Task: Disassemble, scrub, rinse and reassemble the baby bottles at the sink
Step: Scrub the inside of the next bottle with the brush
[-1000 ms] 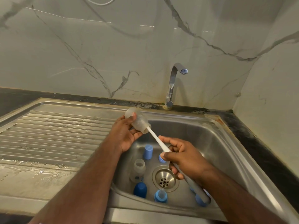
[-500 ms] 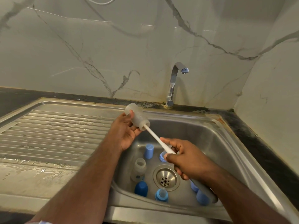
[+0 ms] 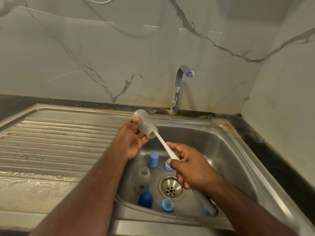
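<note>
My left hand [image 3: 132, 139] grips a clear baby bottle [image 3: 144, 122] tilted over the sink's left rim, mouth toward me. A white bottle brush [image 3: 164, 144] goes into that mouth; its head is hidden inside. My right hand [image 3: 189, 165] holds the brush handle above the basin. Down in the sink [image 3: 219, 150] stand a second clear bottle [image 3: 144, 178], a light blue cap [image 3: 153, 159], a dark blue cap [image 3: 145, 200], a blue collar with a teat [image 3: 167, 205] and another blue piece [image 3: 167, 166] partly behind my right hand.
The chrome tap [image 3: 178, 89] rises at the back of the basin, not running. A ribbed wet drainboard [image 3: 56, 145] spreads to the left. The drain [image 3: 171, 187] sits mid-basin. Marble walls close in behind and on the right, with a dark counter strip [image 3: 265, 147].
The brush has slid a little out of the bottle and my right hand has drawn slightly back toward me. My left hand holds the bottle in nearly the same place.
</note>
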`<action>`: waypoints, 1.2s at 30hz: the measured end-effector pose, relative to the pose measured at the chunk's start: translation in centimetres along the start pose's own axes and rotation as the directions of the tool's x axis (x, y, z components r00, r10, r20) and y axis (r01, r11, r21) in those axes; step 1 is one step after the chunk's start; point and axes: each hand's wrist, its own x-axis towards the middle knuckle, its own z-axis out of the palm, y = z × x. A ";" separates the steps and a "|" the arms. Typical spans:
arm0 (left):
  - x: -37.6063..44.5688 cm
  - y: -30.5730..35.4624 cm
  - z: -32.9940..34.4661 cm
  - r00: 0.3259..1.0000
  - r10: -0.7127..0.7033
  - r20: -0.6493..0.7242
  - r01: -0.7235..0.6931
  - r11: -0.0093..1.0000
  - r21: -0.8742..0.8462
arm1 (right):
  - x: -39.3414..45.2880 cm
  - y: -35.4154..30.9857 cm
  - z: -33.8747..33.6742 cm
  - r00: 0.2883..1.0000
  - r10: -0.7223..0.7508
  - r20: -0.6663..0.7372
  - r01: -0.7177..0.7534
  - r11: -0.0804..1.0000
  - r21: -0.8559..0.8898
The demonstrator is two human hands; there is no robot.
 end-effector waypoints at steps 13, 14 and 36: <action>-0.3 -0.3 2.0 0.998 0.048 -0.050 -0.048 0.999 0.018 | -0.4 -0.6 -1.3 0.995 -0.018 0.102 -0.002 0.982 0.190; -0.4 -0.4 2.0 0.997 0.052 -0.060 -0.050 0.998 0.028 | -0.5 -0.7 -1.6 0.993 -0.020 0.117 -0.001 0.984 0.176; 0.8 -2.7 4.1 0.996 0.054 -0.065 -0.054 0.999 0.001 | -0.5 -0.1 -1.7 0.997 0.025 -0.074 -0.034 0.993 -0.117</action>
